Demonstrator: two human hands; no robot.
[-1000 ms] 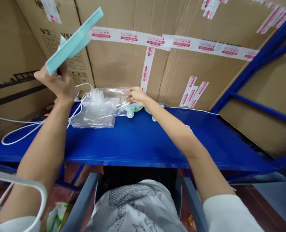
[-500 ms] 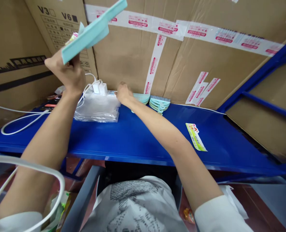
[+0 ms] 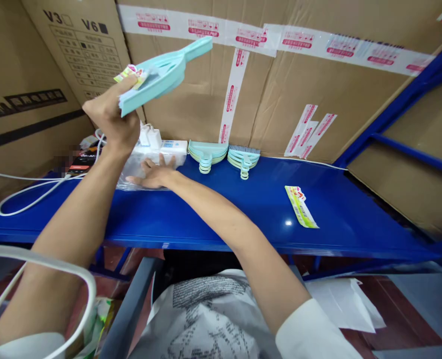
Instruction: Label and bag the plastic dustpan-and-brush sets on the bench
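My left hand (image 3: pixel 116 112) is raised at the upper left, closed around a light-blue dustpan (image 3: pixel 164 77) whose handle points up and right. A small printed card (image 3: pixel 133 76) in clear wrap is held against the dustpan under the thumb. On the blue shelf, my right hand (image 3: pixel 153 172) lies with fingers spread on a pile of clear plastic bags (image 3: pixel 131 169). To the right of it stand a stack of dustpans (image 3: pixel 208 151) and a stack of small brushes (image 3: pixel 243 157), against the cardboard.
A green and yellow card (image 3: pixel 301 207) lies on the blue shelf (image 3: pixel 221 214). A white power strip (image 3: pixel 174 147) with chargers (image 3: pixel 151 135) sits behind the bags. A phone (image 3: pixel 82 162) and white cables (image 3: pixel 30 192) are at left. Cardboard (image 3: pixel 191 99) walls the back.
My right hand has moved left from the back edge near the dustpans onto the plastic bags, uncovering the power strip. My left hand has shifted slightly right and turned, showing more of the dustpan.
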